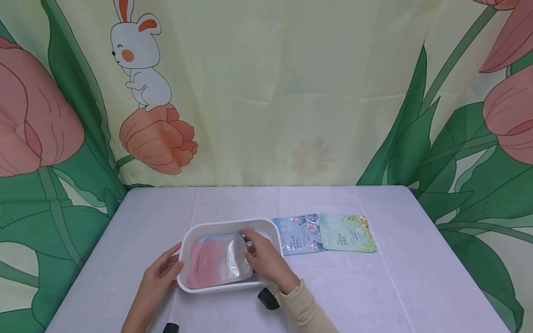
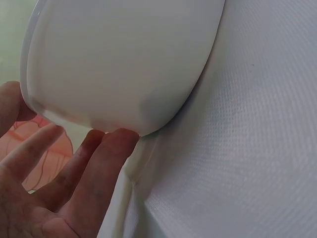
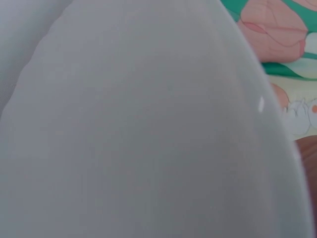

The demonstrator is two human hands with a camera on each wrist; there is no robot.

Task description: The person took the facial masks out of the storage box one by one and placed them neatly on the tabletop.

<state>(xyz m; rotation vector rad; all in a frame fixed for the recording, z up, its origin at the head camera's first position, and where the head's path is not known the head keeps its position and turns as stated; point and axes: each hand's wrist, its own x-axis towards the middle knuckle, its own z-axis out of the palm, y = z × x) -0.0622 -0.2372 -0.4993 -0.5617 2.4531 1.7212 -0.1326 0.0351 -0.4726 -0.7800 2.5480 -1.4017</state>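
A white plastic tray (image 1: 230, 287) lies on the table, holding a flat pink and silver sachet (image 1: 210, 263). A strip of something blue shows behind the sachet's far edge. My right hand (image 1: 266, 260) reaches over the tray's right part and pinches the sachet's silver end, which looks lifted and bent. At the left end, my left hand (image 1: 156, 277) rests its fingertips on the tray; in the left wrist view, nearly straight fingers (image 2: 99, 168) touch its outer wall. The tray's wall (image 3: 148, 119) fills most of the right wrist view, hiding the right fingers there.
Right of the tray lie a blue flowered sachet (image 1: 297, 234) and a green one (image 1: 347, 233), side by side. A white cloth (image 1: 354, 291) covers the table. Behind hangs a curtain (image 1: 266, 92) printed with tulips and a rabbit. A black object (image 1: 268, 299) sits near the right wrist.
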